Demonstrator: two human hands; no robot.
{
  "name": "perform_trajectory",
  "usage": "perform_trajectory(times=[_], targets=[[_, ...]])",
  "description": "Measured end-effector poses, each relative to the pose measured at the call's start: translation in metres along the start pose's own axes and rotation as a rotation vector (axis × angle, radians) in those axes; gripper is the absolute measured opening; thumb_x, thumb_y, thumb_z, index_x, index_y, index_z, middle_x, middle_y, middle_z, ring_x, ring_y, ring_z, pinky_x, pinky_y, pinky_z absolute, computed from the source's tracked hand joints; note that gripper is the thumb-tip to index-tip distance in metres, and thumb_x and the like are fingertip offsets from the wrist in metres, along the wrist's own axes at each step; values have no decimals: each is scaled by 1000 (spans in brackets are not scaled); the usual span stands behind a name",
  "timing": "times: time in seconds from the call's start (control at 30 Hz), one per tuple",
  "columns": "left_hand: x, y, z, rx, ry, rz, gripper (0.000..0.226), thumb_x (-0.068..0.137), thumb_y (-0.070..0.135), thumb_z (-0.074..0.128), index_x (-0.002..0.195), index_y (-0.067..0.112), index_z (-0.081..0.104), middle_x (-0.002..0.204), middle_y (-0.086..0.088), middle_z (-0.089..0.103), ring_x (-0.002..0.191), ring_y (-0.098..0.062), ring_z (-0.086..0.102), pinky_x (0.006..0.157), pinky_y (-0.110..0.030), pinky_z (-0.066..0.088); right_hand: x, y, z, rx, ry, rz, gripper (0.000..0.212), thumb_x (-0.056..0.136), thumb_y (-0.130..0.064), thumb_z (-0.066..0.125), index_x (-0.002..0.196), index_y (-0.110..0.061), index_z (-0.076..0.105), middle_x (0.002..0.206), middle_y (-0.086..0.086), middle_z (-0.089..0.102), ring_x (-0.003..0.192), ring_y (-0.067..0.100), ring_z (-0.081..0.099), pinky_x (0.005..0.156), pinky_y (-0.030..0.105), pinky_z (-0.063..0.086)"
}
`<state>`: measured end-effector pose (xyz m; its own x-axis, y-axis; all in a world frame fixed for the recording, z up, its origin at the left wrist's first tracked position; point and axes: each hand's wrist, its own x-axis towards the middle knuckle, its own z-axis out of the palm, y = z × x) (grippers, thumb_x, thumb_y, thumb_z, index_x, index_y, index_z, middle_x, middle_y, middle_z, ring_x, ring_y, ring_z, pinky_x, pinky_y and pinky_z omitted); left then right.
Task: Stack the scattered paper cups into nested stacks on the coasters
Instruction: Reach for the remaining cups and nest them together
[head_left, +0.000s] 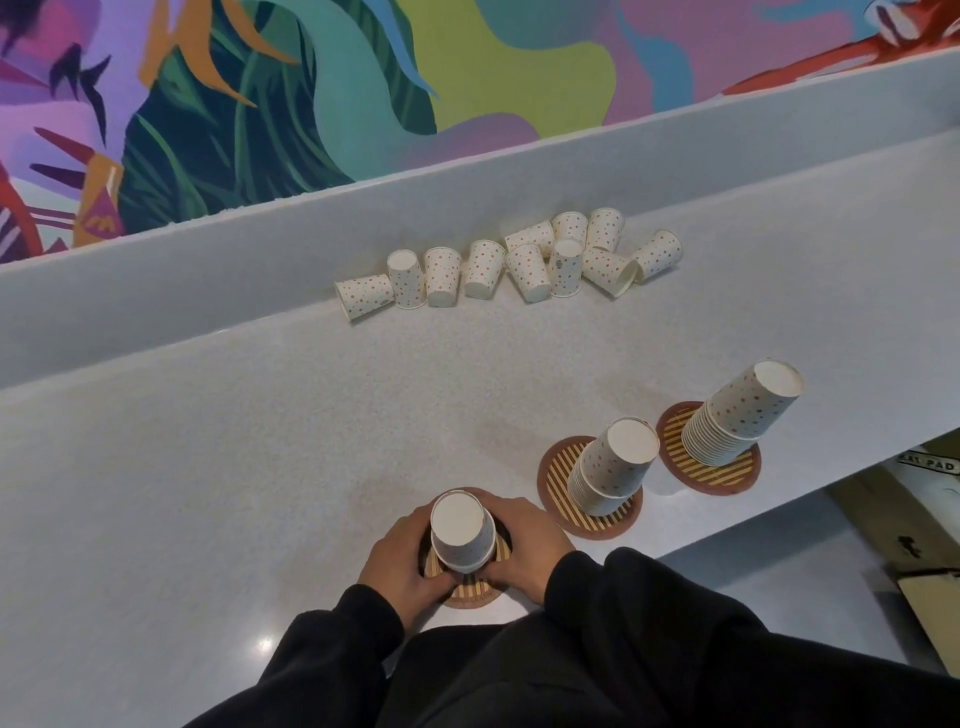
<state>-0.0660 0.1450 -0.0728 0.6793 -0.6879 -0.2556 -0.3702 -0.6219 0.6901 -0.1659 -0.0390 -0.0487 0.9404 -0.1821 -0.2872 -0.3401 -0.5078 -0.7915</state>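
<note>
An upside-down nested stack of dotted white paper cups (462, 535) stands on the nearest striped coaster (470, 592). My left hand (402, 561) and my right hand (524, 545) wrap around its base from both sides. Two more upside-down stacks stand to the right: a middle stack (615, 465) on its coaster (558, 475) and a taller far stack (743, 413) on its coaster (727, 475). Several loose cups (519, 260) lie scattered along the back ledge, some tipped on their sides, some upside down.
The grey speckled counter (234, 467) ends at a raised back ledge (260, 270) below a colourful mural. The counter's right edge drops off near the far coaster, with cardboard boxes (919, 545) on the floor below.
</note>
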Motion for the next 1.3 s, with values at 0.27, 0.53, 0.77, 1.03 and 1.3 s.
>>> perform_trajectory(times=[0.27, 0.53, 0.77, 1.03, 1.3], targets=[[8, -8, -6, 9, -22, 18, 77, 69, 51, 85, 124, 66, 33, 116, 45, 43, 111, 4, 52, 94, -14, 41, 4, 4, 6, -17, 49, 20, 76, 76, -43, 81, 141, -50, 44, 138, -22, 59, 123, -8, 46, 105, 19, 34], [2, -7, -3, -53, 3, -24, 78, 67, 50, 84, 126, 62, 35, 118, 41, 48, 111, 3, 55, 95, -17, 45, 4, 9, 11, -107, 29, 44, 78, 78, -36, 80, 143, -52, 39, 141, -22, 54, 125, -7, 41, 108, 22, 33], [11, 4, -19, -104, -119, -44, 103, 68, 36, 78, 146, 56, 14, 139, 30, 45, 124, 4, 48, 110, -20, 39, -3, -24, -19, 47, -131, 151, 63, 89, -23, 72, 143, -40, 44, 139, -21, 55, 126, -3, 49, 114, 26, 41], [70, -2, -149, -34, 149, 7, 66, 81, -2, 73, 121, 49, 55, 104, 9, 70, 94, -2, 66, 78, -19, 53, 14, -113, -149, 220, -159, 58, 72, 87, -10, 78, 146, -31, 43, 140, -8, 55, 126, 10, 59, 103, 26, 52], [192, 8, -214, 230, 275, 28, 50, 87, 21, 76, 134, 24, 60, 128, 1, 63, 111, -17, 60, 100, -33, 49, 166, -140, -197, 228, -33, 182, 45, 91, -24, 75, 132, -20, 57, 124, 4, 67, 112, 22, 65, 89, 41, 57]])
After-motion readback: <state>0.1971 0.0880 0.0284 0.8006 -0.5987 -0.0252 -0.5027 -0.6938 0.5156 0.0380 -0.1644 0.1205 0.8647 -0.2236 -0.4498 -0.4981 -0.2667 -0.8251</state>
